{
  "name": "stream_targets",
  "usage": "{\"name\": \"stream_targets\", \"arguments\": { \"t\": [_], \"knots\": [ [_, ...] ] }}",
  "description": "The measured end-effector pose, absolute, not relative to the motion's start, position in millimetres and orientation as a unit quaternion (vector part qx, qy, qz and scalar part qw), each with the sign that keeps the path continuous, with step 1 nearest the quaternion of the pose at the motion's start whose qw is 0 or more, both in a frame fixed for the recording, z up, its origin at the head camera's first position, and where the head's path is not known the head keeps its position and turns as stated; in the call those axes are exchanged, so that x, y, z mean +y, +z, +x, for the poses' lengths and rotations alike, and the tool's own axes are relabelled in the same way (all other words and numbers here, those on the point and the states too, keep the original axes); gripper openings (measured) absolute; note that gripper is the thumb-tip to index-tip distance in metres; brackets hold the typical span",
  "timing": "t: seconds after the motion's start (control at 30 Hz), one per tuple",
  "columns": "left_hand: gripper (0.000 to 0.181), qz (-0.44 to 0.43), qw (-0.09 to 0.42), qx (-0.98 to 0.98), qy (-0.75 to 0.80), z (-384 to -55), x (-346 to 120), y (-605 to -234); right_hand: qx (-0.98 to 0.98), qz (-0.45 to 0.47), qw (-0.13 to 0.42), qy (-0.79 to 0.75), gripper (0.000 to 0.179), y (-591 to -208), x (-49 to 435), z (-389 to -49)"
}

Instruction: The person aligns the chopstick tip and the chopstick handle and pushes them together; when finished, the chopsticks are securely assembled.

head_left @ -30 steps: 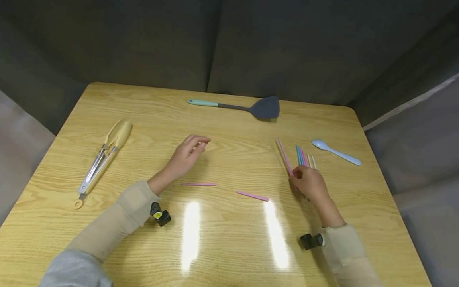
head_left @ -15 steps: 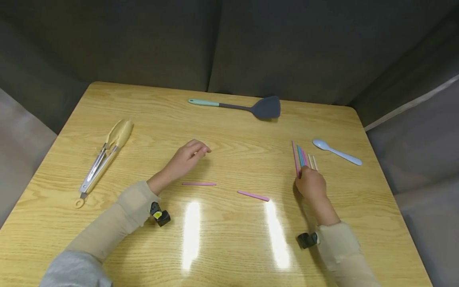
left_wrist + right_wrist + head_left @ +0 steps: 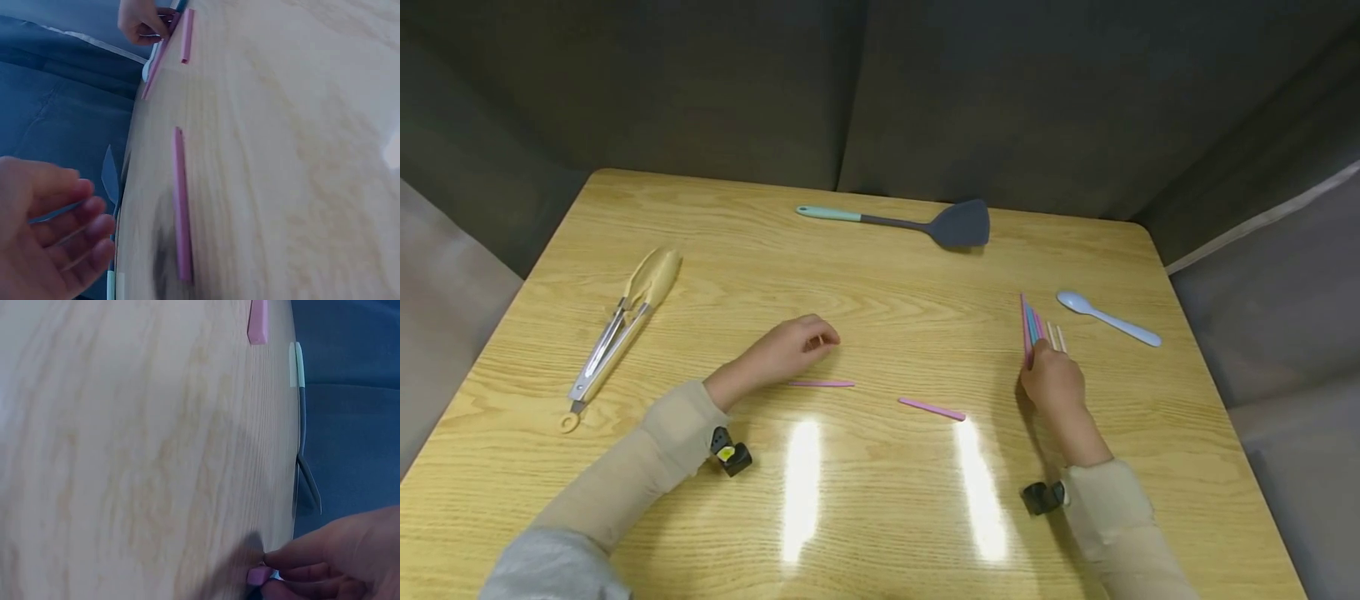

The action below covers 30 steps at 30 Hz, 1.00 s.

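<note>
My right hand [image 3: 1052, 383] pinches a pink chopstick [image 3: 1025, 329] at the right of the table, its far end pointing away from me. Right beside it lies a row of blue chopsticks [image 3: 1033, 323], another pink one and white ones [image 3: 1052, 336], partly hidden under that hand. In the right wrist view, the held chopstick's blunt end [image 3: 259, 575] shows between thumb and fingers. My left hand [image 3: 782, 350] hovers left of centre, fingers loosely bent and holding nothing. Just below it a pink chopstick [image 3: 827, 384] lies on the table. A second loose pink chopstick [image 3: 932, 409] lies between the hands.
Tongs [image 3: 617, 333] with cream tips lie at the left. At the back edge rests a turner [image 3: 958, 227] with a dark blade and mint handle. A pale blue spoon [image 3: 1108, 318] lies right of the row. Dark curtains [image 3: 715, 92] stand behind the wooden table [image 3: 880, 500].
My right hand has swung the pink chopstick rightward, bringing it alongside the row. My left hand has lowered slightly toward me, over the near end of the left loose chopstick.
</note>
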<state>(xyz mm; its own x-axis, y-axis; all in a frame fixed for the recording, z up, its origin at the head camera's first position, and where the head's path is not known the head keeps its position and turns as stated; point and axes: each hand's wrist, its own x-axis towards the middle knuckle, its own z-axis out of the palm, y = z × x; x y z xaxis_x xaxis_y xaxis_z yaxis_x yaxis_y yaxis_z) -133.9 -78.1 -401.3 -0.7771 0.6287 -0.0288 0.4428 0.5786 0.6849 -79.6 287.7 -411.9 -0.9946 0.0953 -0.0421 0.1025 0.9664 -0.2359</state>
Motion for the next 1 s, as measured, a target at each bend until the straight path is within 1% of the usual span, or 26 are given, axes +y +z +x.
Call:
{"name": "stream_targets", "arguments": {
  "t": [0.2, 0.33, 0.4, 0.57, 0.77, 1.0],
  "knots": [
    [0.018, 0.343, 0.147, 0.892, 0.253, -125.8, -81.2, -410.1, 0.992, 0.053, 0.032, -0.106, 0.010, -410.0, 288.7, -82.7],
    [0.018, 0.365, 0.139, 0.895, 0.215, -120.8, -82.2, -413.6, 0.994, 0.063, 0.029, -0.081, 0.014, -409.9, 288.0, -83.0],
    [0.018, 0.376, 0.135, 0.894, 0.203, -118.8, -82.8, -414.5, 0.995, 0.055, 0.027, -0.076, 0.014, -409.9, 286.0, -82.4],
    [0.021, 0.389, 0.124, 0.896, 0.174, -115.1, -84.3, -415.4, 0.992, -0.036, 0.036, -0.112, 0.008, -414.5, 269.3, -79.7],
    [0.017, 0.393, 0.116, 0.899, 0.153, -114.0, -84.4, -419.3, 0.969, -0.151, 0.071, -0.182, 0.013, -418.9, 234.3, -70.5],
    [0.013, 0.394, 0.104, 0.900, 0.156, -113.1, -84.7, -421.7, 0.955, -0.220, 0.094, -0.176, 0.022, -415.9, 207.1, -60.7]
  ]
}}
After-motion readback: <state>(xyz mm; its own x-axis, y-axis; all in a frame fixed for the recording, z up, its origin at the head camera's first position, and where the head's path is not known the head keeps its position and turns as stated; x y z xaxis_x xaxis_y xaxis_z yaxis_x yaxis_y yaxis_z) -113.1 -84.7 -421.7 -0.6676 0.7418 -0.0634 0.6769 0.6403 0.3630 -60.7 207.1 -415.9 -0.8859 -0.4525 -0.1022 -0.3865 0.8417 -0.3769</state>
